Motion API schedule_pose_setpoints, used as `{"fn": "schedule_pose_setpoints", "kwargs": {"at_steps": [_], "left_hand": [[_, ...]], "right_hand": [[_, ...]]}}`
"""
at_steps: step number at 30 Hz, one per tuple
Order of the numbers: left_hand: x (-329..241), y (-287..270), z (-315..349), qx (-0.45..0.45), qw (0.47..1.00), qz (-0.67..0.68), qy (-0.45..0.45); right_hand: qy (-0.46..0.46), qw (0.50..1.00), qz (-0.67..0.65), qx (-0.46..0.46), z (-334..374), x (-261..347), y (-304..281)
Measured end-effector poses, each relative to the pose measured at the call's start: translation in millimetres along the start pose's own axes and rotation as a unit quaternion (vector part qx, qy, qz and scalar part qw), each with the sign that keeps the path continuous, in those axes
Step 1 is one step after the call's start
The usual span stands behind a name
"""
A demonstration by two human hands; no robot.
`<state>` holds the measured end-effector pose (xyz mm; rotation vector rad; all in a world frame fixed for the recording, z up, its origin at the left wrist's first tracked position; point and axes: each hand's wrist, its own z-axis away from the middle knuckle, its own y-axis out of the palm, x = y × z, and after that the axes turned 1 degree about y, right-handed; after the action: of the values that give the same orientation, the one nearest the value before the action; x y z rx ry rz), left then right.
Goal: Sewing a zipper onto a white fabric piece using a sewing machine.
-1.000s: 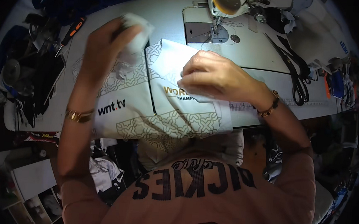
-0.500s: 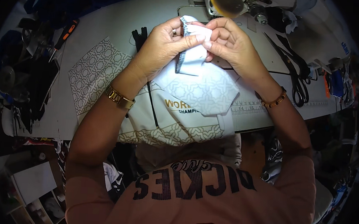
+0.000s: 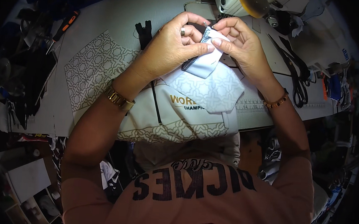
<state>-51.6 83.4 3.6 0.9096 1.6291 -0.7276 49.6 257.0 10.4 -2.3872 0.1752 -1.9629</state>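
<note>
Both of my hands hold up a fold of white fabric (image 3: 208,83) with a pale geometric pattern and a dark zipper edge. My left hand (image 3: 173,49) pinches the fold from the left, thumb on top. My right hand (image 3: 238,43) grips the same fold at its upper corner, fingertips nearly touching the left ones. The rest of the garment (image 3: 107,71) lies spread on the sewing table (image 3: 162,6) and hangs over its near edge. A sewing machine head (image 3: 241,2) sits just beyond my hands.
A black zipper piece (image 3: 143,30) lies on the table left of my hands. Black scissors (image 3: 296,78) rest at the right near a ruler strip (image 3: 250,106). An orange-handled tool (image 3: 67,23) and dark clutter fill the far left. Shelves and cloth scraps are below the table.
My left hand has come from the far left of the garment to join the right hand; both have lifted and folded the fabric near the machine, and now the fold sits a little tighter.
</note>
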Motion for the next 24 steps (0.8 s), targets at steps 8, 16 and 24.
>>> {"fn": "schedule_pose_setpoints", "kwargs": {"at_steps": [8, 16, 24], "left_hand": [[-5, -2, 1, 0.019, 1.0, -0.01, -0.022], [-2, -10, 2, 0.029, 0.999, -0.042, 0.012], [5, -20, 2, 0.039, 0.995, -0.079, 0.043]], "right_hand": [[-0.019, 0.999, -0.032, 0.012, 3, 0, 0], [-0.016, 1.0, -0.017, -0.013, 5, 5, -11], [-0.023, 0.994, 0.103, -0.019, 5, -3, -17]]}}
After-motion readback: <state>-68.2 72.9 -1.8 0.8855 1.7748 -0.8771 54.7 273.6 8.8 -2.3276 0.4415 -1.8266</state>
